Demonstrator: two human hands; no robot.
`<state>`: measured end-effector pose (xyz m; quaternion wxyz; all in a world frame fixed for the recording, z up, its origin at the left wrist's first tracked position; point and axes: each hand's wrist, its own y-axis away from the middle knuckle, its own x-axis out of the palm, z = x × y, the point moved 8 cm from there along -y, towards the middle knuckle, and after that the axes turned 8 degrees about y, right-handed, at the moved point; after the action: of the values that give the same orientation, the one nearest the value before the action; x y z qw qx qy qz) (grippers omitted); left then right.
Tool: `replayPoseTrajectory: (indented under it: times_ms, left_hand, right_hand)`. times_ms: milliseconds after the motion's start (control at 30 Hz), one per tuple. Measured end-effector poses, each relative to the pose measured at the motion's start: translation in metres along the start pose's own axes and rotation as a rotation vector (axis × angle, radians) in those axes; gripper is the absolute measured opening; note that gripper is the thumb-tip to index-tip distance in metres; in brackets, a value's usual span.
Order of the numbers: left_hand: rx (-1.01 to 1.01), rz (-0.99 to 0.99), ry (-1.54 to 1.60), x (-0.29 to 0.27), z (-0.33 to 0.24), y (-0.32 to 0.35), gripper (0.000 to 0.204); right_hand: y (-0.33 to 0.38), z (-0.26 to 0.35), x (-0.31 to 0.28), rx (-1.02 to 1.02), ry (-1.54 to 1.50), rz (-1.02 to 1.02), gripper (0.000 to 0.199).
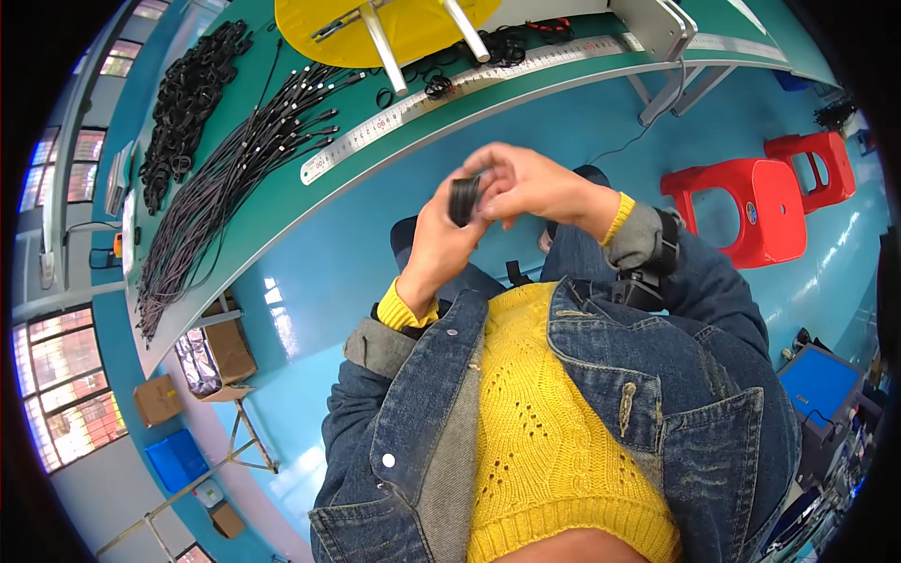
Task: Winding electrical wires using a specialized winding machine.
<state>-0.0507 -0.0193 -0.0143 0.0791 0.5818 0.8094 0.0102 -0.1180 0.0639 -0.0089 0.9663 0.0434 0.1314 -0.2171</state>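
A coiled black cable point(463, 200) is held up in front of me, off the near edge of the green table point(253, 220). My left hand point(441, 236) is closed around the coil from the left. On its other side, my right hand point(530, 186) curls its fingers against the coil, thumb and fingertips touching it. The cable's ends are hidden in my hands. A long bundle of loose black cables point(221, 178) with light plugs lies on the table at the left. Beyond it is a heap of coiled black cables point(188, 108).
A long metal ruler point(361, 139) lies along the table edge. Above it stands a yellow round plate point(328, 38) with two metal rods. Red stools point(765, 211) stand on the floor at right. Cardboard boxes point(228, 352) and a blue bin point(176, 460) are at lower left.
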Motion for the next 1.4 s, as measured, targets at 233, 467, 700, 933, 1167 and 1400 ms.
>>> replayPoseTrajectory:
  times_ms: [233,467,700,933,1167,1400]
  left_hand:
    - [0.155,0.114,-0.16,0.0,0.002,0.002,0.035]
    - [-0.021,0.288,-0.172,0.007,0.025,0.002,0.018]
    - [-0.646,0.241,0.948,-0.026,0.066,0.027,0.024]
    - [-0.881,0.64,0.787,-0.124,0.066,0.011,0.037]
    - [0.217,-0.539,-0.288,-0.418,-0.144,-0.093,0.025]
    - [-0.015,-0.688,-1.14,-0.408,-0.01,-0.084,0.024]
  right_hand:
    - [0.008,0.013,-0.014,0.043,0.027,-0.215,0.028]
    - [-0.013,0.033,0.029,-0.16,0.943,-0.202,0.056]
    - [-0.011,-0.049,0.018,0.456,-0.164,0.039,0.06]
    - [0.045,-0.135,0.031,0.53,0.059,0.229,0.033]
    - [0.052,-0.138,0.03,0.541,0.055,0.219,0.025]
    - [0.06,-0.151,0.022,0.585,0.071,0.183,0.025]
